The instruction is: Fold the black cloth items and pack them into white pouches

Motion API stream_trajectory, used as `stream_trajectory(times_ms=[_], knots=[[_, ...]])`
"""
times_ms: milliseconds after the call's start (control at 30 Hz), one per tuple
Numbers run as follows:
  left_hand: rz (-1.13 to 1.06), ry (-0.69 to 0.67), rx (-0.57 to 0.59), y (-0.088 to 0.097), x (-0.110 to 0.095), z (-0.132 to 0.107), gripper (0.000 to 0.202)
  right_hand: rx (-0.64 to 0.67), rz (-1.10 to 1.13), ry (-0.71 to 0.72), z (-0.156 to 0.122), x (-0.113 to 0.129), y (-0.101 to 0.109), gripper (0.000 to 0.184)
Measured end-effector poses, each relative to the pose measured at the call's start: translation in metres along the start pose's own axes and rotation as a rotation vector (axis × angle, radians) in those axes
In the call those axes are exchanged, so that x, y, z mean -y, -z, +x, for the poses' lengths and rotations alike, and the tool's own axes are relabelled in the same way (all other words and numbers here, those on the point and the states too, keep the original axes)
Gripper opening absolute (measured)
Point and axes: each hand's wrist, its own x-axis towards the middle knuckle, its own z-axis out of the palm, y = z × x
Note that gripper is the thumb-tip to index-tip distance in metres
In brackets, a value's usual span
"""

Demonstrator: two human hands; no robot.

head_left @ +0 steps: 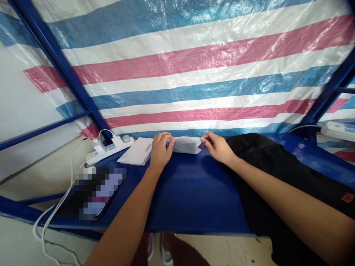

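- While both hands are working at the far edge of the blue table (188, 192), they are holding a white pouch (185, 145) by its 2 ends, just in front of the striped tarp (194, 62).
- The left hand (161, 151) is closing thumb and fingers on the pouch's left end.
- The right hand (219, 147) is pinching the right end, where a small purple corner is showing at the fingertips.
- The pouch is looking thin, soft and light. It is bulging a little in the middle, so it is probably creasing easily under a hard squeeze and sliding freely on the smooth table.
- Holding it at the 2 ends is likely giving the best control, since a grip in the middle is apt to crumple it. Whether it is paper or film is not showing clearly.
- A white booklet (135, 151) is lying just beside the left hand, with a power strip (111, 147) beyond it and a phone (97, 192) nearer the front edge.
- A black garment (277, 173) is lying under the right forearm.
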Motion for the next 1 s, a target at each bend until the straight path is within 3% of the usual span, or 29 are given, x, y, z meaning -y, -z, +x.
stream_trajectory(times_ms=[200,300,400,533,633,700,833,1000], knots=[[0.018,0.053,-0.014,0.011,-0.001,-0.001,0.017,0.027,0.118,-0.091,0.0,-0.011,-0.005,0.022],[0.035,0.11,-0.056,0.033,0.004,0.005,0.021,0.037,0.11,-0.131,0.001,-0.018,-0.007,0.02],[0.127,0.196,-0.102,0.074,0.025,0.017,0.025,0.078,0.057,-0.107,0.002,-0.02,-0.008,0.021],[0.304,0.349,-0.116,0.141,0.07,0.029,0.025,0.111,0.026,-0.091,0.002,-0.021,-0.01,0.02],[0.43,0.513,-0.015,0.182,0.102,0.027,0.018,0.131,0.016,-0.093,0.003,-0.022,-0.012,0.018],[0.486,0.598,0.052,0.199,0.118,0.02,0.015,0.149,0.008,-0.096,0.003,-0.023,-0.012,0.018],[0.593,0.669,0.107,0.214,0.14,0.003,0.014,0.163,-0.008,-0.097,0.003,-0.024,-0.013,0.018],[0.813,0.575,0.178,0.21,0.151,-0.011,0.009,0.18,-0.014,-0.086,0.003,-0.025,-0.014,0.013]])
